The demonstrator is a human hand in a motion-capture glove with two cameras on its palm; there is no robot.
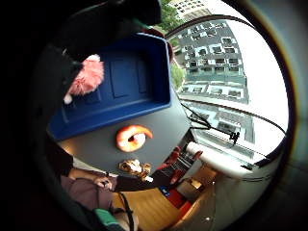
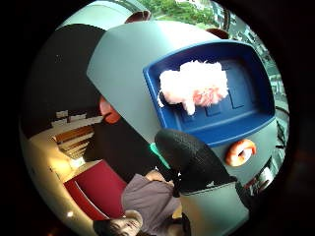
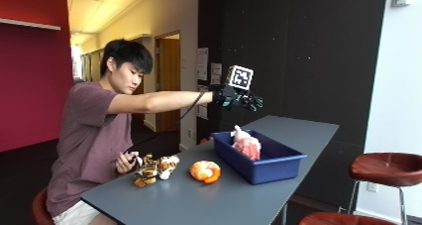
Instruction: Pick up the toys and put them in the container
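Already a pink plush toy (image 3: 246,144) sits in the blue container (image 3: 274,166); the gloved right hand (image 3: 238,99) hangs above it at twelve o'clock, fingers relaxed and apart, holding nothing; on the worktop (image 3: 211,197) an orange toy (image 3: 205,171) lies just beside the container at nine o'clock, a tiger toy (image 3: 154,168) further out near the bare hand (image 3: 125,163); the pink toy stands tall against the near wall, so, as I judge it, a toy dropped on top could roll back out.

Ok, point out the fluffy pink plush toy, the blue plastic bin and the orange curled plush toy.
fluffy pink plush toy (image 3: 247,144), outside view, its body
blue plastic bin (image 3: 274,169), outside view, near wall
orange curled plush toy (image 3: 205,171), outside view, its middle
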